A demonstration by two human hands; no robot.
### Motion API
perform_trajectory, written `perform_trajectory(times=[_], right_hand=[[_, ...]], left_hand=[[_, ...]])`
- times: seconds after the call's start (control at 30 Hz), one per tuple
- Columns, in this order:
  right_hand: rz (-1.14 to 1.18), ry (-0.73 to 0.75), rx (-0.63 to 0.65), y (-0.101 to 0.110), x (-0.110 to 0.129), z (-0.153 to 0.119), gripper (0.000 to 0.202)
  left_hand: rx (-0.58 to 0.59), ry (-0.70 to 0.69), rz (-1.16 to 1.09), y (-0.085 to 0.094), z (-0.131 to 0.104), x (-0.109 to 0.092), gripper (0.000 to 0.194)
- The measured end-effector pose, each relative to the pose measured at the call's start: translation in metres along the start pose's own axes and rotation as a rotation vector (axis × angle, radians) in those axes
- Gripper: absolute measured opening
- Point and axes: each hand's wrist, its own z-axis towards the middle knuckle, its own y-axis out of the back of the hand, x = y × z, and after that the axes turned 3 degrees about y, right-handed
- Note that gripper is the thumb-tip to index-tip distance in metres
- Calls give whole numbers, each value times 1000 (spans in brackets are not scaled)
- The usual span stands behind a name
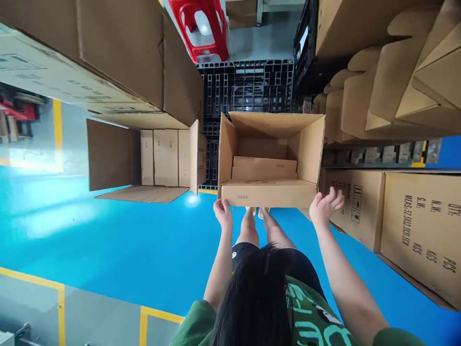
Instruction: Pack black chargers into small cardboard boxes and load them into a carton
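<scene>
A slim brown cardboard box (270,194) marked "COLOUR:" lies level at the near side of an open carton (311,149). My left hand (224,215) has its thumb and fingers closed on the slim box's left near corner. At the other end, my right hand (326,206) has its thumb against the right corner, with its fingers spread outward and apart. Inside the carton, another flat cardboard box (264,164) is visible behind the slim one. The carton's lower contents are hidden.
Left stands an open carton (114,156) holding several small boxes (165,156), beneath a large carton (122,48). A black plastic pallet (248,86) and red stool (207,29) are beyond. Folded cardboard boxes (360,96) and a printed carton (418,226) flank the right.
</scene>
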Motion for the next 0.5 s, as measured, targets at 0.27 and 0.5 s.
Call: perform_trajectory(times=[0.27,0.5], right_hand=[[-244,972,516,25,19,31,103],[-225,1238,360,4,15,53,105]], left_hand=[[597,-947,996,5,34,-68,112],[711,-1086,1068,-10,45,-80,78]])
